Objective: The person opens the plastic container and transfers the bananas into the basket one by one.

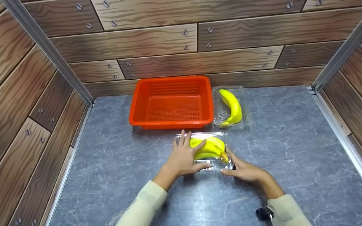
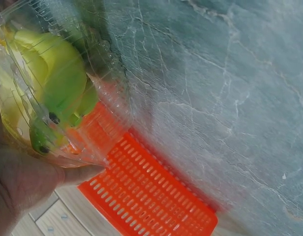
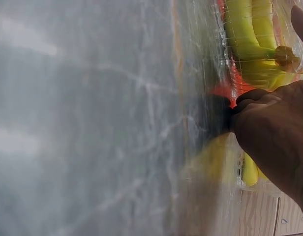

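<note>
A clear plastic clamshell container (image 1: 211, 135) with a bunch of yellow bananas (image 1: 207, 149) inside is between my two hands. My left hand (image 1: 182, 158) spans its left end, with the fingers spread toward the far edge and the thumb along the near side. At the right end, my right hand (image 1: 245, 169) grips the near corner, thumb in front and fingers at the side. Through the plastic, the left wrist view shows greenish banana tips (image 2: 48, 132). The brown stem end (image 3: 287, 59) appears in the right wrist view, close to my right thumb.
An orange perforated basket (image 1: 171, 124) stands behind the container, near the wooden-plank back wall (image 1: 162, 44). To its right lies a second clear container with a single banana (image 1: 236, 108). Metal rails (image 1: 350, 144) edge the grey marbled table (image 1: 112, 163) at both sides.
</note>
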A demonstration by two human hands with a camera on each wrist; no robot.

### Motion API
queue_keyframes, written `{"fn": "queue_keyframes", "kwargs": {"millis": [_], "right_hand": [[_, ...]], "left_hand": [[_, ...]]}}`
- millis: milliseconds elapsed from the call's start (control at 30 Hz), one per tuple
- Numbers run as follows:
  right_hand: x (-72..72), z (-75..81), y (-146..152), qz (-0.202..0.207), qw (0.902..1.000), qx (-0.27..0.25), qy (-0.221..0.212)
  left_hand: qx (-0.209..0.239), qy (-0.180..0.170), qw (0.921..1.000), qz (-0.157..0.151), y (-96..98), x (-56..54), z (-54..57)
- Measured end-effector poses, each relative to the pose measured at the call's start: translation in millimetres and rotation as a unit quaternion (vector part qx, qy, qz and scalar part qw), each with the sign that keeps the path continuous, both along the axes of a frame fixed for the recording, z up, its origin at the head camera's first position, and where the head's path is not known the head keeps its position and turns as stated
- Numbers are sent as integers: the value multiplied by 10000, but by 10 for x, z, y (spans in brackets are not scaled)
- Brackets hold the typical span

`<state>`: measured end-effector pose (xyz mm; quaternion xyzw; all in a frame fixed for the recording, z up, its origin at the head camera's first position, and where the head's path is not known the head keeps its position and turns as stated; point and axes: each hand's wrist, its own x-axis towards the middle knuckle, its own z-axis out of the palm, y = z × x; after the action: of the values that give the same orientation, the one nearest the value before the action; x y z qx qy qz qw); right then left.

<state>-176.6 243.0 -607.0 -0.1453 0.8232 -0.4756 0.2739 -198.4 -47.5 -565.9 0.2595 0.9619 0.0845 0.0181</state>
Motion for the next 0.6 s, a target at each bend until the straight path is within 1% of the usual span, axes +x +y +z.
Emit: {"fn": "queue_keyframes", "kwargs": {"millis": [167,367,467,600], "right_hand": [[2,-6,-7,-38,10000,-69,-28],[21,-14,-4,-87,9999,-71,66],[30,-24,-7,-137,9996,-225,56],[36,-52,-4,-251,9980,-576,-5]], "left_hand": [[-19,-36,10000,1,-3,0,2],[21,-86,10000,7,-6,-7,-6],[39,-91,10000,-1,-8,-8,-7],[100,-108,9999,26,-8,-7,-3]]}}
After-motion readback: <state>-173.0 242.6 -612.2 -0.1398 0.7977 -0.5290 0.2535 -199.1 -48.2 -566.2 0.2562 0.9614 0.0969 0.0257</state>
